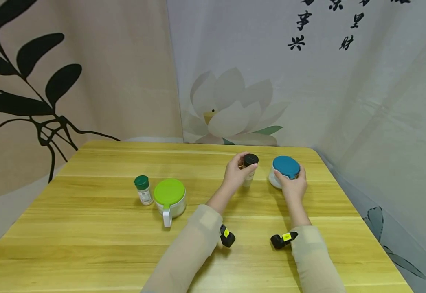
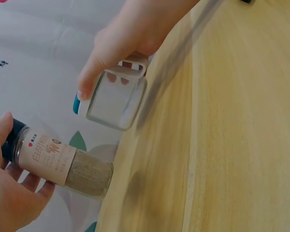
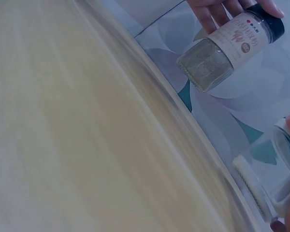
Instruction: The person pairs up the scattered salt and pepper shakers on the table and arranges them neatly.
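Note:
My left hand (image 1: 234,174) holds a glass spice bottle (image 2: 63,162) by its black cap (image 1: 251,159). Its paper label faces the left wrist view, and greyish powder fills the lower part. My right hand (image 1: 294,187) grips a clear seasoning jar (image 2: 117,99) with a blue lid (image 1: 286,166), fingers at its handle and thumb near the lid. Both containers appear held just above the table, their shadows falling beside them. In the right wrist view the bottle (image 3: 227,48) shows whole, while the jar (image 3: 261,188) is cut off by the right edge.
On the wooden table (image 1: 99,228), to the left, stand a small shaker with a green cap (image 1: 142,189) and a jar with a light green lid (image 1: 170,195), its handle toward me. Behind the table hangs a printed cloth (image 1: 235,36) with a lotus.

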Action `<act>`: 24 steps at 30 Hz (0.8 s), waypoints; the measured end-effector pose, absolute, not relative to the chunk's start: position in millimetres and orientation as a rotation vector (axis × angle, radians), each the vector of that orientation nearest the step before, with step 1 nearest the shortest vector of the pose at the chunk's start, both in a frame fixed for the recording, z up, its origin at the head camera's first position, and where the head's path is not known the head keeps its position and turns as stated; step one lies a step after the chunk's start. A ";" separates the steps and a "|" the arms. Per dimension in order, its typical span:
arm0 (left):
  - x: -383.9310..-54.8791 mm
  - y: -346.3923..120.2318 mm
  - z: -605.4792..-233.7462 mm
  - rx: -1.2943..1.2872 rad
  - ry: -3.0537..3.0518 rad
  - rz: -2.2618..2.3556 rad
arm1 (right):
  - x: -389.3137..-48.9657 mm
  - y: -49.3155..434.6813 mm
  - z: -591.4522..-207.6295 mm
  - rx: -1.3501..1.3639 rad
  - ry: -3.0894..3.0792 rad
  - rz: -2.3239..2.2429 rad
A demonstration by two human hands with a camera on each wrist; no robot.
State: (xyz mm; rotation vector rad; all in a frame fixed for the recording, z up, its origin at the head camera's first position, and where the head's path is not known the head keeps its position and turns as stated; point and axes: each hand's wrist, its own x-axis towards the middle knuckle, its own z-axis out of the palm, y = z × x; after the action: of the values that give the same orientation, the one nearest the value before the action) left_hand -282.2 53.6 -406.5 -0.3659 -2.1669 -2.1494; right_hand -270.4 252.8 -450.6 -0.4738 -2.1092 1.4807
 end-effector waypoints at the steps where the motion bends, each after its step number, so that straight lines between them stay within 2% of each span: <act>1: -282.2 53.1 -406.6 -0.369 -2.160 -2.149 | -270.6 252.4 -450.9 -0.474 -2.111 1.479; 24: -269.8 36.8 -400.7 -0.340 -2.107 -2.188 | -265.7 242.1 -446.7 -0.429 -2.117 1.490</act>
State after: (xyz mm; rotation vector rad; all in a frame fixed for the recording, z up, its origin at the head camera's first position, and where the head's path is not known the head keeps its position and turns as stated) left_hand -269.8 36.8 -400.7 -0.3398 -2.1067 -2.1881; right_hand -265.7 242.1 -446.7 -0.4286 -2.1173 1.4902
